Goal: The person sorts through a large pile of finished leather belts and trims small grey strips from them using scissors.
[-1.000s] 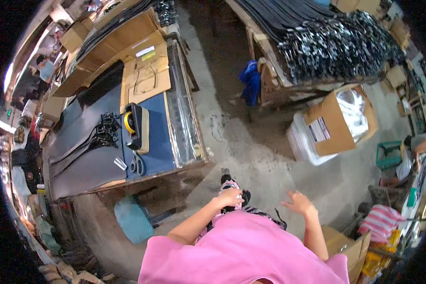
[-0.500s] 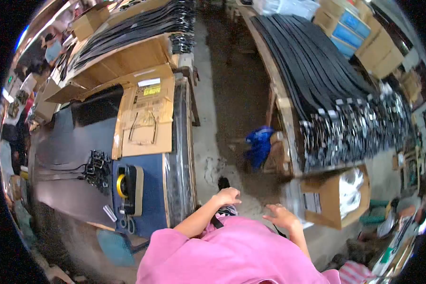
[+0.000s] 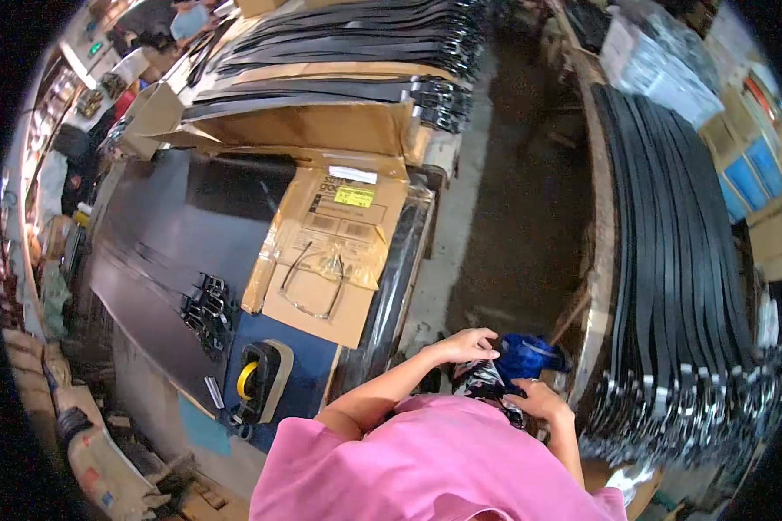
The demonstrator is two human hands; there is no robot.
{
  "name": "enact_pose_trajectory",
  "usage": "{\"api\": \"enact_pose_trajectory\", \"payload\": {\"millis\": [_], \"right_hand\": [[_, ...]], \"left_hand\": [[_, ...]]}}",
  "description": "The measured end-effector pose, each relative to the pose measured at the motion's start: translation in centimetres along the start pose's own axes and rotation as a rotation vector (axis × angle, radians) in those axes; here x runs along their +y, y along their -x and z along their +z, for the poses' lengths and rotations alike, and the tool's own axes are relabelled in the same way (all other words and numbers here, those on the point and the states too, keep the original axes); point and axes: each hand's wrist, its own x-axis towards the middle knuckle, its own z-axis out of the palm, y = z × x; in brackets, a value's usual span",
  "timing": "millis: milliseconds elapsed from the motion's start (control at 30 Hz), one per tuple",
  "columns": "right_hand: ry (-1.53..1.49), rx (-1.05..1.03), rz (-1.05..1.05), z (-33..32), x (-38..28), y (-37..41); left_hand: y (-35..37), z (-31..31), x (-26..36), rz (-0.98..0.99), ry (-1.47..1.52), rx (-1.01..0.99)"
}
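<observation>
My left hand point(image 3: 471, 346) is in front of my body with its fingers bent together. They appear to pinch the upper edge of a dark patterned cloth point(image 3: 480, 379) hanging at my front. To the right, my right hand point(image 3: 540, 401) has its fingers apart and slightly curved, beside the same cloth, with nothing visible in it. A crumpled blue plastic bag or cloth point(image 3: 530, 354) is just beyond both hands, low by the right table. My forearms and pink shirt hide part of what lies below.
On the left table are eyeglasses point(image 3: 311, 282) on flattened cardboard point(image 3: 321, 317), a tape dispenser point(image 3: 265, 382) and black straps with buckles point(image 3: 207, 308). Long black belts point(image 3: 669, 234) cover the right table. An aisle point(image 3: 521, 200) runs between, and a person point(image 3: 189, 22) is at the far left.
My view has turned and moved forward, toward the right table. Both hands have come closer together, and the left now meets the patterned cloth. The blue item is nearer my hands.
</observation>
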Motion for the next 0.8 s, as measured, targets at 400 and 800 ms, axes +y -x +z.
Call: {"api": "enact_pose_trajectory", "payload": {"millis": [400, 800], "right_hand": [[0.117, -0.047, -0.003, -21.3, 1.3, -19.6], [0.154, 0.058, -0.240, -39.3, -2.2, -31.3]], "left_hand": [[-19.4, -15.9, 16.2, 0.588, -0.163, 0.537], [-39.2, -31.2, 22.6, 0.593, 0.470, 1.067]]}}
